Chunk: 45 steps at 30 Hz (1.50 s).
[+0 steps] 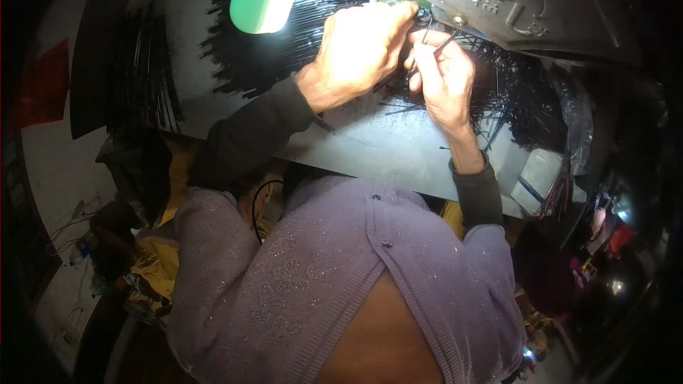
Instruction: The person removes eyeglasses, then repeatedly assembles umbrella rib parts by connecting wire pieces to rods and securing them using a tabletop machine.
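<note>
My left hand (359, 50) reaches to the machine, its fingers closed together at the working point under the metal cover. What it pinches there, if anything, is hidden, and the lamp washes out the back of the hand. Just to its right my right hand (448, 82) is closed on thin black rods (447, 44), which stick out between the thumb and fingers toward the machine. A dense row of similar black rods (249, 50) lies side by side to the left of my left hand. More loose rods (498, 78) lie in a tangled heap beyond my right hand.
A grey metal machine cover (526, 3) with raised markings fills the upper right. The green lamp (267, 0) hangs low at the upper left. Another bundle of rods (146, 71) lies far left. A white box-like object (537, 181) rests at the table's (384, 149) right edge.
</note>
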Tool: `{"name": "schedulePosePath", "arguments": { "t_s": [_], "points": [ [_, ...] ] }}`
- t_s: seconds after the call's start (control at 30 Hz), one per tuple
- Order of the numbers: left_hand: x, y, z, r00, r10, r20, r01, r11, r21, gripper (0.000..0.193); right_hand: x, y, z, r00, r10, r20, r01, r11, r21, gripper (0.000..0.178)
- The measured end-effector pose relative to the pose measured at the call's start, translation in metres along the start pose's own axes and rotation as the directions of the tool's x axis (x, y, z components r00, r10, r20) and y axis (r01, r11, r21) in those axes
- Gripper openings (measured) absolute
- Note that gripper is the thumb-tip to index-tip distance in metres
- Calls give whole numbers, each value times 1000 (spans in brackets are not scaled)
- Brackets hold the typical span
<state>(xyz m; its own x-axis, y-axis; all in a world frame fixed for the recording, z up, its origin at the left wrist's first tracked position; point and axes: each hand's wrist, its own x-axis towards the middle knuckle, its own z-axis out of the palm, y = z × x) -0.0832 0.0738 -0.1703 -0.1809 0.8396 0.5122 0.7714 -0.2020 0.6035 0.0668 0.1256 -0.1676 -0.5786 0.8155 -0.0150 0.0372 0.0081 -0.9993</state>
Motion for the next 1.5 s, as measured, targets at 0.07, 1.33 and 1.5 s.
{"name": "schedulePosePath", "arguments": {
  "t_s": [0.07, 1.33, 1.5],
  "points": [
    [1, 0, 0, 1000, 6, -3, -6, 1000, 0, 22, 0, 0, 0, 1000, 0, 0, 0, 1000, -10, 13],
    [-21, -4, -97, 529, -332, 781, 804, 491, -336, 22, 8, -3, 17, 924, 214, 316, -376, 651, 660, 25],
    [-24, -7, -92, 554, -408, 725, 831, 313, -459, 17, -5, 6, 7, 964, 125, 233, -262, 581, 771, 30]
  ]
}}
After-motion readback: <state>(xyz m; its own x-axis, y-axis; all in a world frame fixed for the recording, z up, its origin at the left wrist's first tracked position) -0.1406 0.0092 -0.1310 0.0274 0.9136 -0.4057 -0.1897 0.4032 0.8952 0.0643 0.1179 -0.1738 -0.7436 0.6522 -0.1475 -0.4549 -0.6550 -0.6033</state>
